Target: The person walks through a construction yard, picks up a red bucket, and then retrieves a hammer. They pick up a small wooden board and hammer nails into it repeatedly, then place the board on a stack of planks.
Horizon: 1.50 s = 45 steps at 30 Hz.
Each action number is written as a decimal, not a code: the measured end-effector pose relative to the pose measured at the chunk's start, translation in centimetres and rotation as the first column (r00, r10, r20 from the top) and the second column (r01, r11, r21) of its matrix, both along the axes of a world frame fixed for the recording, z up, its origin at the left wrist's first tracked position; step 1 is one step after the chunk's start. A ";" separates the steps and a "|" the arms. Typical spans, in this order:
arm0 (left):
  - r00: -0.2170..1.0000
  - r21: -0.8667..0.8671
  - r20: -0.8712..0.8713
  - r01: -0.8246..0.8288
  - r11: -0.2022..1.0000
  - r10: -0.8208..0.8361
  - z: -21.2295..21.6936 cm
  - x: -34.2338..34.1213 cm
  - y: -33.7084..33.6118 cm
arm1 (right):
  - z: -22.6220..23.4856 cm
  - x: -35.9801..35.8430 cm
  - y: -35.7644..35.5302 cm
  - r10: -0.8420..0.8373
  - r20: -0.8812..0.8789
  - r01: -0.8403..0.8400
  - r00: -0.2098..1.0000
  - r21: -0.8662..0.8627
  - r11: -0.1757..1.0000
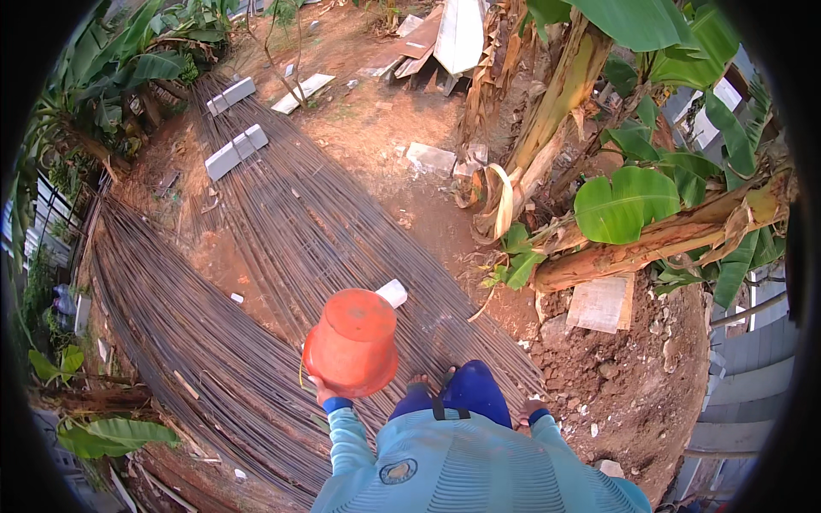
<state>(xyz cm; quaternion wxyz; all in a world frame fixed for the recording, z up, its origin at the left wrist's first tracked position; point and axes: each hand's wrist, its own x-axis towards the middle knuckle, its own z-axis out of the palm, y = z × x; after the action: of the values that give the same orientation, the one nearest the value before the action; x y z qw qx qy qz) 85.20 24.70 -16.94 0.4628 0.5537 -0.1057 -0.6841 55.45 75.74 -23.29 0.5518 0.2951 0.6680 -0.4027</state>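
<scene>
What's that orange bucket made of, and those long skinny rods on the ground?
The orange bucket looks like plastic, fairly smooth and dull: its orange colour runs evenly over its rounded sides. The rods are probably metal, perhaps steel, with a dull brownish finish like rust.

The left hand (324, 392) sits at seven o'clock, curled in a grip, the left forearm (344, 440) pointing near twelve. The right hand (527, 411) hangs at five o'clock, the right forearm (546, 431) angled toward eleven; its fingers seem loosely bent, though too small to be sure.
</scene>
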 end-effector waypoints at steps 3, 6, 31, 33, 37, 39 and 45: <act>0.960 0.022 0.259 -0.113 0.993 0.104 0.6 -5.1 -1.9 | -3.1 -5.0 1.6 -0.145 0.031 0.146 0.989 -0.037 0.989; 0.879 -0.047 0.443 -0.174 0.984 0.177 -0.8 -9.6 -3.5 | -5.5 -10.5 2.0 0.371 -0.211 -0.383 0.904 -0.015 0.924; 0.536 -0.333 0.810 0.086 0.939 0.238 -1.1 -38.1 -22.8 | 7.8 -47.3 -53.0 0.782 -0.403 -0.859 0.475 -0.020 0.511; 0.682 -0.152 0.730 0.085 0.985 0.054 -0.5 -40.1 -26.3 | 5.9 -48.3 -58.5 0.813 -0.480 -0.940 0.328 -0.080 0.332; 0.642 -0.035 0.742 0.324 0.945 -0.193 0.3 -46.5 -34.0 | 8.6 -47.0 -72.3 0.796 -0.432 -0.906 0.424 -0.177 0.386; 0.571 -0.032 0.779 0.449 0.893 -0.259 1.3 -49.2 -38.0 | 11.4 -45.9 -79.3 0.749 -0.444 -0.871 0.491 -0.250 0.423; 0.441 -0.091 0.815 0.739 0.668 -0.377 4.9 -59.6 -47.5 | 13.7 -47.6 -92.3 0.637 -0.535 -0.830 0.555 -0.396 0.392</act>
<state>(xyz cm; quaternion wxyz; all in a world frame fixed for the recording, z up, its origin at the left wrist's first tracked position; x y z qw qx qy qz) 25.59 -22.76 -12.00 0.2271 0.5904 -0.6154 -0.4703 7.83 -16.53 -9.55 0.6281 -0.2950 0.6327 -0.3437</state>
